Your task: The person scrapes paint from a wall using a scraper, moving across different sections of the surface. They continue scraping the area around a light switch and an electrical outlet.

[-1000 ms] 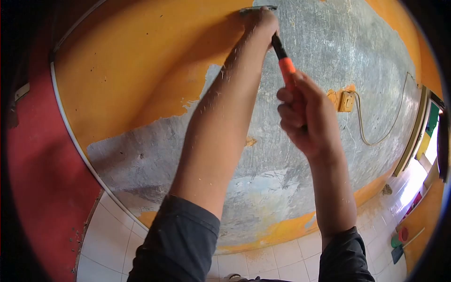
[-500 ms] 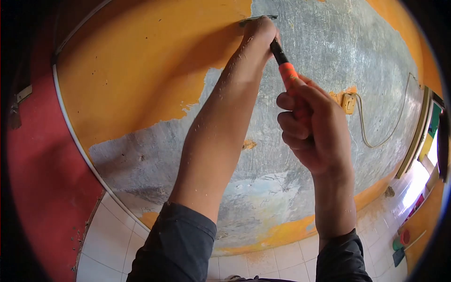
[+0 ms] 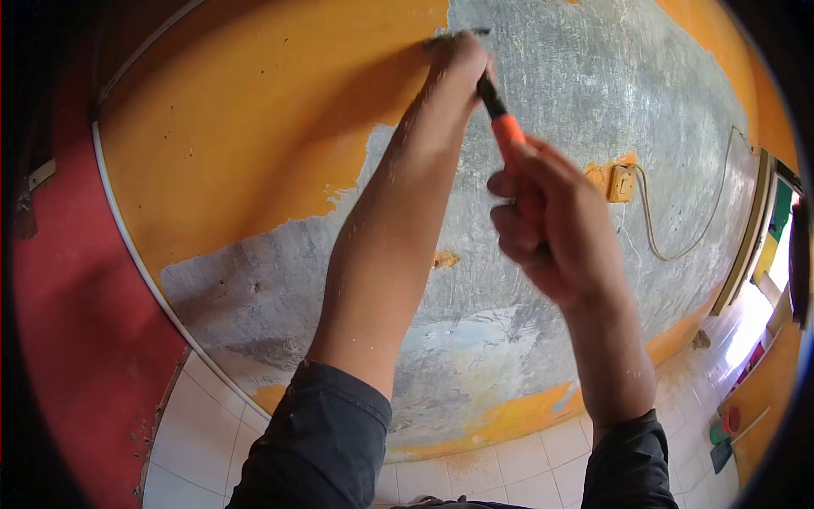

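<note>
My right hand point(image 3: 555, 216) is wrapped round the orange grip of a long-handled scraper point(image 3: 507, 129). Higher up, my left hand point(image 3: 462, 61) is closed at the black upper part of the handle, close to the dark blade, which is partly hidden behind it. The blade lies against the wall where orange paint point(image 3: 246, 110) meets the bare grey surface point(image 3: 560, 110). Small pale flakes cling to my left forearm. Below the left hand, a ragged paint edge runs down and to the left.
A yellowish switch box point(image 3: 621, 183) with a loose cable point(image 3: 657, 242) is on the wall at right. A white pipe point(image 3: 127, 220) borders a red wall point(image 3: 76, 322) at left. White floor tiles point(image 3: 195, 424) lie below; a red and green container point(image 3: 723, 426) stands at lower right.
Both hands and the scraper have shifted slightly left. My right hand has also risen a little, and the wall features at right appear slightly further left.
</note>
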Demonstrator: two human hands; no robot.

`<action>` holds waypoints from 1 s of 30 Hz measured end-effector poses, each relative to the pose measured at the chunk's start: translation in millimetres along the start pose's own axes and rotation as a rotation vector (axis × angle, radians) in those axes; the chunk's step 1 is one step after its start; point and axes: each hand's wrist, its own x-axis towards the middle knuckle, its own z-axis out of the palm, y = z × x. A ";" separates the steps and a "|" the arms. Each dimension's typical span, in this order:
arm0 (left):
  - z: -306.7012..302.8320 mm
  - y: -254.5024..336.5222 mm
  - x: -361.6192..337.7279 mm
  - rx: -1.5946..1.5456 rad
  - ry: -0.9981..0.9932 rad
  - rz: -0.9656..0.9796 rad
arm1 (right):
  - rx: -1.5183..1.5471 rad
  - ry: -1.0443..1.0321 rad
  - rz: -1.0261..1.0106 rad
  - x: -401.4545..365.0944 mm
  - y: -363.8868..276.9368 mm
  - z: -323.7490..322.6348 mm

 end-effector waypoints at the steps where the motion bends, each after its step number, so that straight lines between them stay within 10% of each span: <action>1: -6.6 -8.8 -2.5 0.016 -0.055 0.047 | -0.009 0.031 0.011 -8.7 7.8 -0.8; 9: 12.6 21.2 23.7 0.509 -0.046 0.127 | 0.050 -0.061 -0.041 23.7 -12.3 -3.6; 17: -7.1 4.4 9.0 -0.196 -0.232 -0.208 | 0.047 -0.118 0.078 -2.1 2.0 -16.1; 19: 14.5 21.9 41.8 0.536 0.075 -0.020 | 0.016 -0.083 -0.024 22.0 -13.3 -1.3; 21: 17.6 45.3 29.4 0.252 -0.064 0.183 | 0.009 -0.321 0.121 45.8 -48.9 -20.0; 23: 9.9 50.7 27.4 -0.044 -0.200 -0.107 | 0.032 -0.326 0.065 36.0 -45.4 -15.5; 25: 18.6 24.1 23.0 0.591 0.026 0.035 | 0.003 -0.138 0.009 16.0 -26.0 -14.1; 26: -14.7 -1.5 57.5 0.120 -0.357 -0.093 | -0.026 -0.080 0.016 3.4 -25.8 -13.4; 27: 9.5 -5.6 4.7 -0.005 -0.063 0.190 | -0.025 -0.092 0.005 0.8 -22.9 -12.7; 30: 16.2 7.9 33.6 0.123 0.027 0.159 | 0.007 0.004 -0.017 19.2 -20.3 -2.8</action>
